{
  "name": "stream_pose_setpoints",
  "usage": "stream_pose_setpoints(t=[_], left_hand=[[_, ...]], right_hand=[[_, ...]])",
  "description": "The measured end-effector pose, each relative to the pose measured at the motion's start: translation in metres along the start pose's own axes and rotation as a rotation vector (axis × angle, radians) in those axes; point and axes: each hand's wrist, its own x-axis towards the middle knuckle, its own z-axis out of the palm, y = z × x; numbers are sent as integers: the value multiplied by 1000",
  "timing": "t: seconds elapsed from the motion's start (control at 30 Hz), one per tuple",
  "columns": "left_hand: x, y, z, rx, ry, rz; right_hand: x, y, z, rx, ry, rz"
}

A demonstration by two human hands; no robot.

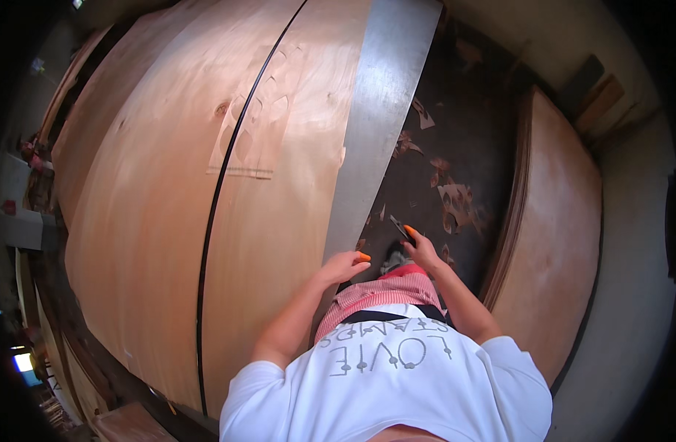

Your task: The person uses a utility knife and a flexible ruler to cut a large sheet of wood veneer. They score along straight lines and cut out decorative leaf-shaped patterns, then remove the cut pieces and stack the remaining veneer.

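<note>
My right hand (424, 252) is closed round a small knife (401, 229) with a dark handle, its narrow tip pointing away from me. An orange cover sits on one of its fingertips. My left hand (344, 267), also with an orange fingertip cover, is near the metal edge strip (382, 96) of the worktable; its fingers are loosely bent and apart, with nothing visible in them. Left of the strip lies a large, pale wood veneer sheet (279, 243). A thin veneer piece with leaf-shaped cutouts (258, 136) rests on this sheet.
A black cord (219, 193) runs lengthwise over the veneer. Veneer scraps (458, 206) litter the dark floor (478, 125) between the worktable and a stack of wood sheets (555, 221) on the right. A pale wall (632, 243) stands beyond that stack.
</note>
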Motion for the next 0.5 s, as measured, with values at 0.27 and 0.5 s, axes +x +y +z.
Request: stream_pose_setpoints(t=[0.27, 0.5], left_hand=[[43, -16, -13, -910, 263, -412], [102, -11, -25, -1717, 472, -469]], right_hand=[[204, -59, -31, -223, -90, -216], [315, -71, -19, -336, -270, -518]])
